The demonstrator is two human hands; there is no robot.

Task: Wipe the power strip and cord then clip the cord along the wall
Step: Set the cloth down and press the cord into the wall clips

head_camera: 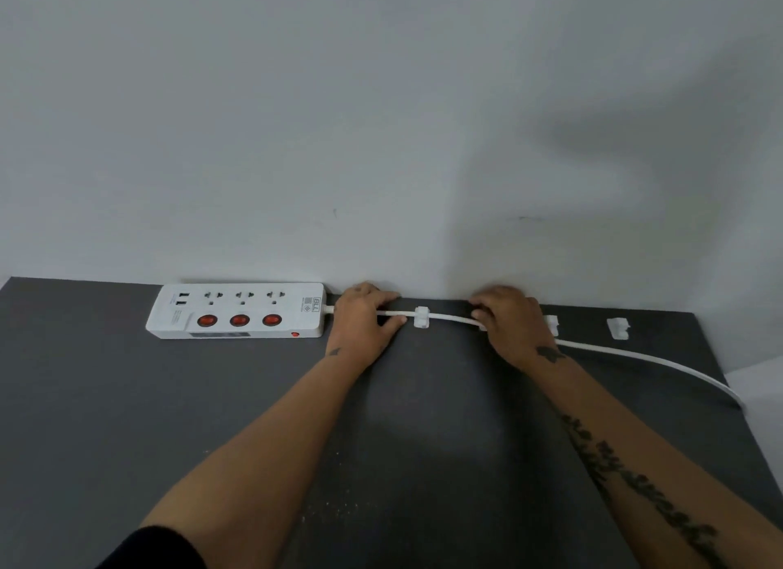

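Black sleeve [161, 547] at your left elbow, nearest. Both forearms reach over the dark table [127, 420] to the wall [296, 123]. Your left hand [364, 327] pinches the white cord [635, 356] just beside the power strip [237, 312]. Your right hand [508, 322] closes over the cord right of the first clip [421, 316], which the cord passes through. Two more clips [617, 328] beyond; cord trails off the table's right edge.

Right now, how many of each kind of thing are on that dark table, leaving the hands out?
Power strip: 1
Cord: 1
White cable clips: 3, at and; the middle one is partly hidden by the right hand
Total: 5
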